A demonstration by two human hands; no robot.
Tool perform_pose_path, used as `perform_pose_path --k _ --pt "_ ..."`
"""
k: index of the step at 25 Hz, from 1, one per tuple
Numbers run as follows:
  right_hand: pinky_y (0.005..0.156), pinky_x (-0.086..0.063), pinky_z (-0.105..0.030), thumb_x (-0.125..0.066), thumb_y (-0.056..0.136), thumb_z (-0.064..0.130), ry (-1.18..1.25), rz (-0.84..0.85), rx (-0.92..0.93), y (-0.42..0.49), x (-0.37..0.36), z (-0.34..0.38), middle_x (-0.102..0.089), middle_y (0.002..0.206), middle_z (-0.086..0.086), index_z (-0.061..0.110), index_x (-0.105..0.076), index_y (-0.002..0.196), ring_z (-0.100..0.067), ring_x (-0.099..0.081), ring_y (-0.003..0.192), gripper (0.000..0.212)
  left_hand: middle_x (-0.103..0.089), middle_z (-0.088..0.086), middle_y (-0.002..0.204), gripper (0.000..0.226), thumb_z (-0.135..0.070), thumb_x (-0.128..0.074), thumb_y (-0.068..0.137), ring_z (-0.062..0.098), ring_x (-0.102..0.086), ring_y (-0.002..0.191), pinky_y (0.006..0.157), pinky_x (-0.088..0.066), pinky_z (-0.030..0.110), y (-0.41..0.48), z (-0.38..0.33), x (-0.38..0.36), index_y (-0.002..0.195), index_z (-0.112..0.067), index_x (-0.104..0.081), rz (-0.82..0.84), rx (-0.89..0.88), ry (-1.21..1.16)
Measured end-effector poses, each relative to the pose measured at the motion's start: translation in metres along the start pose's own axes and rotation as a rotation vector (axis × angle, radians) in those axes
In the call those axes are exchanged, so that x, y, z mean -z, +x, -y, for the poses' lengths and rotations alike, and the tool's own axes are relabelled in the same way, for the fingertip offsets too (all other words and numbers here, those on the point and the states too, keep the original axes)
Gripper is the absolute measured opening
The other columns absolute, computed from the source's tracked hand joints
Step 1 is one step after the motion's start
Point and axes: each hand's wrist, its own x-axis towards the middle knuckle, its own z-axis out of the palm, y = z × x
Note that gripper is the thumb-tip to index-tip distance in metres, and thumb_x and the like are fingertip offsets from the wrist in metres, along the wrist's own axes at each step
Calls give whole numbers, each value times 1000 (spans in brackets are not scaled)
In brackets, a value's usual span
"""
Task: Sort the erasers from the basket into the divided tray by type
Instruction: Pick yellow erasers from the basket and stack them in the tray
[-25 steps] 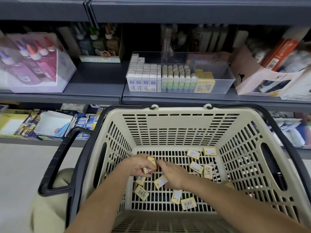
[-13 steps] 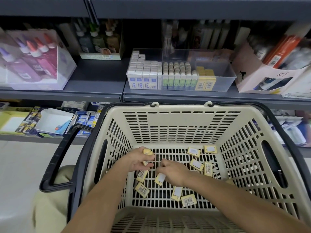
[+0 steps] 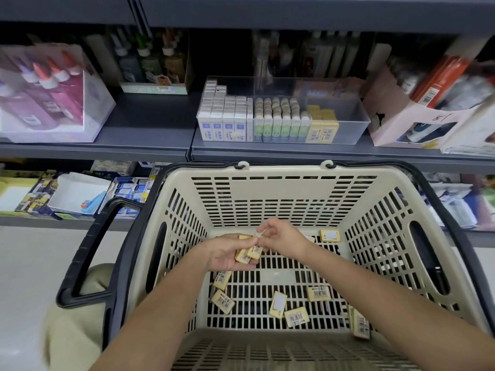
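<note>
A beige slotted basket with black handles fills the lower view. Several small yellow erasers with barcode labels lie loose on its floor. My left hand is palm up over the basket and holds a few yellow erasers in its curled fingers. My right hand is just to the right of it and pinches one yellow eraser at its fingertips, right above the left palm. On the shelf behind stands the clear divided tray with rows of white, green and yellow erasers.
A box of glue bottles sits on the shelf at left. A pink carton of stationery stands right of the tray. A lower shelf holds small boxes and a white tray. The basket's black handle hangs at the left.
Both hands have risen from the basket floor. My right hand picked up an eraser and brought it over my left palm, which now shows a few erasers.
</note>
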Motion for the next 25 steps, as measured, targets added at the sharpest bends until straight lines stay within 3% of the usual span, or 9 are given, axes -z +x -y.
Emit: perform_pose_path --k 3,5,7,10,12,15,20,23,25 --pt "84 -52 -38 -68 82 13 88 -61 -36 2 -2 -2 -60 90 -2 15 -53 104 -18 -61 81 27 -71 11 94 51 -16 -77 68 22 -69 85 70 -58 31 -3 -2 1 115 -6 -60 -63 -72 -78" --pt "87 -51 -32 -64 85 17 -171 -42 -10 -2 -10 -8 -60 103 -2 13 -56 110 -14 -58 87 27 -69 16 101 47 -9 -75 71 26 -70 87 68 -59 32 -5 -5 5 114 -3 -58 -170 -138 -213" --pt "92 -48 -28 -61 87 23 -519 124 101 -7 -31 -13 -56 120 -4 16 -56 118 -11 -56 95 32 -68 19 101 39 -5 -72 77 28 -70 86 64 -59 30 -6 -9 8 113 -2 -57 -245 -185 -294" --pt "99 -44 -35 -59 87 18 -699 300 249 -3 -73 -11 -42 137 -3 24 -43 134 -19 -49 118 50 -70 17 94 30 -6 -70 80 27 -70 84 65 -60 31 -6 -10 5 109 -4 -59 -284 -210 -296" --pt "92 -48 -40 -55 85 8 -784 327 288 5 -93 -10 -37 140 -4 32 -34 140 -24 -45 122 63 -69 17 94 30 -7 -70 81 27 -69 85 69 -59 32 -6 -10 3 109 -4 -58 -292 -211 -282" --pt "78 -48 -37 -54 85 3 -924 268 319 11 -94 -17 -43 127 -9 28 -43 134 -29 -47 114 56 -67 18 99 33 -6 -70 81 28 -68 87 68 -60 32 -5 -10 5 111 -3 -57 -277 -206 -291" --pt "87 -46 -34 -64 83 23 -841 255 183 6 -47 -33 -50 121 -5 22 -50 119 -20 -51 107 39 -67 18 104 35 -4 -71 78 28 -68 93 73 -58 32 2 -6 10 110 -6 -58 -223 -174 -268" --pt "73 -43 -27 -69 80 19 -481 241 24 -4 -6 -29 -59 100 3 28 -53 105 -10 -52 81 32 -67 14 101 46 -2 -75 72 23 -68 84 67 -58 28 7 -6 11 114 -8 -55 -221 -164 -233" --pt "67 -44 -23 -72 78 13 -244 202 -3 -8 13 -19 -53 80 8 29 -57 98 -6 -49 67 30 -68 11 97 53 -7 -78 69 19 -66 78 59 -54 24 7 -6 9 116 -10 -55 -173 -130 -129"
